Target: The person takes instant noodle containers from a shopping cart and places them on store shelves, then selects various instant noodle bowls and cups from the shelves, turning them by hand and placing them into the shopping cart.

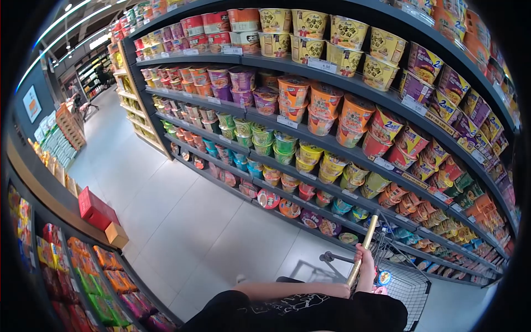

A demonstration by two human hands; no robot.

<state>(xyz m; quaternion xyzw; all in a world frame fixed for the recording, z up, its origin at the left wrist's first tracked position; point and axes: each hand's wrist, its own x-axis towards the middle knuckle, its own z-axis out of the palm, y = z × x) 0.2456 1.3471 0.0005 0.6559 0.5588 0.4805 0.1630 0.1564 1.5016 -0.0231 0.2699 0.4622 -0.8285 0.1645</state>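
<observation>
My right hand is closed round the gold-coloured handle of a wire shopping cart. My left forearm stretches across my front to the near end of that handle. My left hand is mostly hidden beside my right forearm and sleeve, so its grip does not show. Inside the cart lie a blue round tub and a pink item, partly covered by my arm.
A long curved-looking shelf of cup and bucket noodles stands ahead and right, close to the cart. At left, a low shelf holds bagged noodles. A red box and brown carton stand by it. Pale floor tiles run between.
</observation>
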